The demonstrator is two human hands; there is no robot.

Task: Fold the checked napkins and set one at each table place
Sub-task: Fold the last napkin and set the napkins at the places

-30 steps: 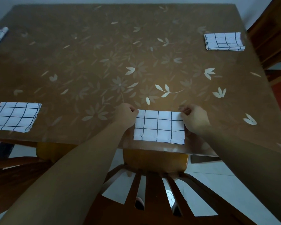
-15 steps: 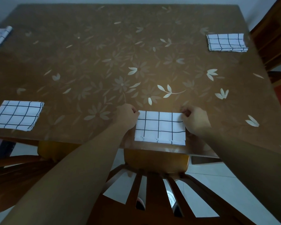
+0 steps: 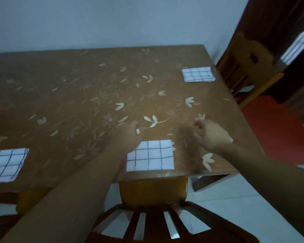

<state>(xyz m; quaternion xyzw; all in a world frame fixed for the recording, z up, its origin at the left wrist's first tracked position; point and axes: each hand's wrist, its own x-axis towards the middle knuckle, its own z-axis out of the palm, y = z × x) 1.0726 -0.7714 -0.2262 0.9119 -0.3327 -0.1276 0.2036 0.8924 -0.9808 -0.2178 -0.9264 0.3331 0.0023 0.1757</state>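
A folded white napkin with a black check [image 3: 150,156] lies flat at the near edge of the brown flowered table [image 3: 88,95], in front of the chair. My left hand [image 3: 128,135] hovers over its far left corner with fingers loosely curled and holds nothing. My right hand [image 3: 211,134] is raised to the right of the napkin, apart from it, also loosely curled and empty. A second folded napkin [image 3: 5,163] lies at the near left place. A third napkin [image 3: 197,74] lies at the far right corner.
A wooden chair [image 3: 153,216] is tucked under the table's near edge right below me. Another chair [image 3: 249,67] stands beyond the right side, beside a dark doorway. The wall runs behind the table's far edge. White floor tiles show at lower right.
Both hands have let go of the near napkin's far corners and lifted away, the right one moving rightward. The camera has tilted up, so the wall shows now.
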